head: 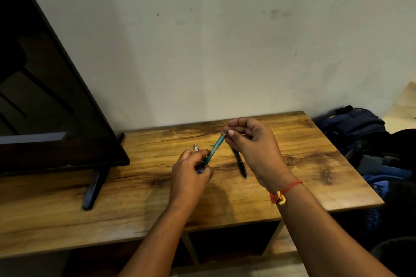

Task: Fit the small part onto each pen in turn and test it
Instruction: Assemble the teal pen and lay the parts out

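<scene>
A television [45, 96] fills the left of the tabletop [292, 164], its stand foot [92, 189] reaching toward the front edge. The wall [225, 40] closes the back. In the middle the left hand [191, 171] and right hand [249, 141] hold a teal pen [213, 148] aloft; a black pen [240, 164] lies beneath the right one. Bare wood lies open rightward and along the front; bags [355, 123] crowd beyond the right edge.

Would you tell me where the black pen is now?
In the head view, the black pen lies on the wooden table beneath the right hand, right of the teal pen.
</scene>
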